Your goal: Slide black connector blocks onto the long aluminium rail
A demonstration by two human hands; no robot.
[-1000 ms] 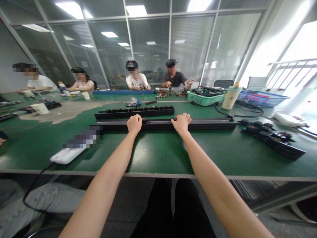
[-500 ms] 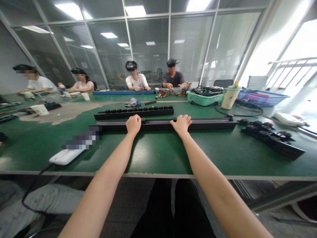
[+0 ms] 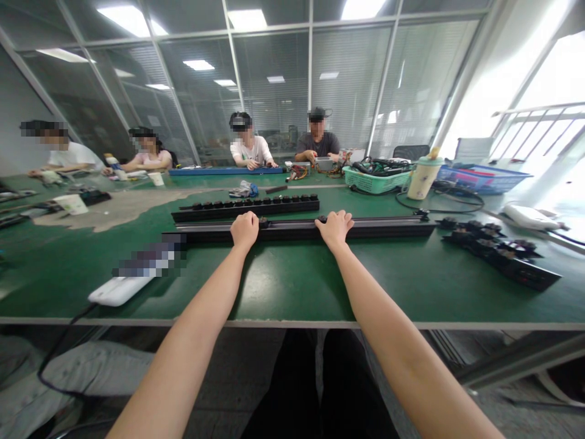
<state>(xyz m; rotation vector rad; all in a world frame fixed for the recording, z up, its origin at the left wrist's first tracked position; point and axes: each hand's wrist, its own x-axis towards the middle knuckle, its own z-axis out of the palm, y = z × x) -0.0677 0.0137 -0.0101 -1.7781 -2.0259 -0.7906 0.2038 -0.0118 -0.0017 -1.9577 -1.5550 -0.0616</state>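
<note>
A long black metal rail (image 3: 379, 228) lies across the green table (image 3: 283, 292) just in front of me. My left hand (image 3: 244, 230) curls over the rail left of centre, and my right hand (image 3: 334, 228) curls over it right of centre. Both sets of fingers wrap its far side, which hides that part. Just behind lies a black bar (image 3: 244, 208) with a row of several round black knobs. To the right sits a similar black strip with knobs (image 3: 500, 259), angled and apart from my hands.
A white power strip (image 3: 119, 291) with a black cable lies left of my left forearm. Across the table, seated people work beside a green basket of cables (image 3: 377, 181), a beige bottle (image 3: 423, 178) and a blue basket (image 3: 482, 180). The table's front edge (image 3: 292, 324) runs near my body.
Both hands stay on the rail. The whole scene shifts only slightly with my head, and the camera tilt levels a little.
</note>
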